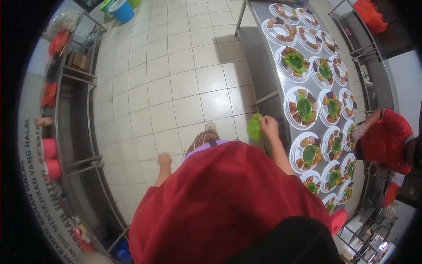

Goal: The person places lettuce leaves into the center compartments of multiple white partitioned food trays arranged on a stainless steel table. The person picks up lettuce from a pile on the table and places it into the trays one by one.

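Observation:
My right hand (269, 126) holds a green lettuce leaf (254, 126) just left of the long steel table (263, 57). The table carries rows of white divided plates (303, 108) filled with fried pieces, many topped with a green leaf. The plates at the far end (278, 31) have no leaf. My left hand (164, 160) hangs at my side over the tiled floor, fingers curled, with nothing seen in it. My red shirt fills the lower middle of the view.
Another person in a red shirt (387, 138) works across the table at the right. Steel shelving (74, 132) with red containers lines the left wall. A blue bucket (121, 10) stands on the floor at the far end. A red stool (339, 220) is lower right.

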`<state>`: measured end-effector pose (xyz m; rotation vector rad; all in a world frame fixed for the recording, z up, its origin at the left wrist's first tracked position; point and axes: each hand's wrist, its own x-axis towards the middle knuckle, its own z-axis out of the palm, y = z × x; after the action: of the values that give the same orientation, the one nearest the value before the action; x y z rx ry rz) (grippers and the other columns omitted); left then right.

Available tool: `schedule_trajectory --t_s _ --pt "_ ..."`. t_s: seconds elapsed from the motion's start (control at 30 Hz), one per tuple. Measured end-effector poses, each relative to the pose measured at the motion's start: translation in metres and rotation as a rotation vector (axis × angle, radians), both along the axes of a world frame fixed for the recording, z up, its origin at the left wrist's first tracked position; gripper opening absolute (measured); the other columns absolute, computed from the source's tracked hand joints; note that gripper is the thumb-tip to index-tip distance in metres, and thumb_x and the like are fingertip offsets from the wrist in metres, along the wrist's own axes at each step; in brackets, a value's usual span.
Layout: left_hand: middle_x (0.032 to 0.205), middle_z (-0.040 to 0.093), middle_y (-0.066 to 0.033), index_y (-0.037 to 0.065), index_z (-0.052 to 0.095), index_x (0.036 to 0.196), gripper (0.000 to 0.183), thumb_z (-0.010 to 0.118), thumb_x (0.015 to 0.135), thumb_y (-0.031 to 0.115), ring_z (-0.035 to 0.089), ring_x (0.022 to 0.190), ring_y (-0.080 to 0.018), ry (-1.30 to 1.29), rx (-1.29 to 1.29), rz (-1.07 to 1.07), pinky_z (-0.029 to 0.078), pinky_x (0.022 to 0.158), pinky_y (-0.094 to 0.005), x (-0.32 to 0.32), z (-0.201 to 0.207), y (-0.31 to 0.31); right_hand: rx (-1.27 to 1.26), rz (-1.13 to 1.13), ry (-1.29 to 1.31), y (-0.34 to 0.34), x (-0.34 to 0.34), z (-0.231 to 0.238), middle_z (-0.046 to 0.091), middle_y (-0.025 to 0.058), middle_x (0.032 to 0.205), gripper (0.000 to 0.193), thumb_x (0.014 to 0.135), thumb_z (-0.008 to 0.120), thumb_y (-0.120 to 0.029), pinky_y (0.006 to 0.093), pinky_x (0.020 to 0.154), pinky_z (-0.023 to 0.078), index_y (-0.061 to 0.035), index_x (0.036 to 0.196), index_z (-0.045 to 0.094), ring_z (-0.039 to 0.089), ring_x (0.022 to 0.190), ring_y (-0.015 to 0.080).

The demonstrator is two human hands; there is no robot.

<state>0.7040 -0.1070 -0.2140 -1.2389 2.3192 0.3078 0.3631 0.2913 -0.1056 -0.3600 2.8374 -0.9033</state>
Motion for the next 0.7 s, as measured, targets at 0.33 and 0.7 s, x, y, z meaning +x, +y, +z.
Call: schedule_trajectory --t_s 0.33,0.7 --pt "0.107 0.053 -0.0077 0.011 0.05 0.118 0.043 0.053 0.081 0.033 0.047 0.099 -0.0169 0.774 1.009 -0.024 0.041 0.081 -0.0294 -0.425 0.129 -0.015 -0.801 -0.232 -0.321 -0.085 -0.181 0.122 0.059 0.0056 0.082 0.021 0.081 0.057 -0.011 0.0257 0.058 0.048 -0.0006 0.1 0.052 0.056 0.071 0.0116" --pt "0.098 0.059 -0.0062 0.003 0.047 0.118 0.052 0.063 0.079 0.032 0.055 0.087 -0.0134 0.711 1.573 -0.205 0.046 0.075 -0.0265 -0.722 0.212 0.121 -1.024 -0.053 -0.527 -0.071 -0.408 0.119 0.058 0.0107 0.098 0.044 0.075 0.059 0.001 0.029 0.065 0.053 -0.001 0.116 0.043 0.06 0.082 0.018"
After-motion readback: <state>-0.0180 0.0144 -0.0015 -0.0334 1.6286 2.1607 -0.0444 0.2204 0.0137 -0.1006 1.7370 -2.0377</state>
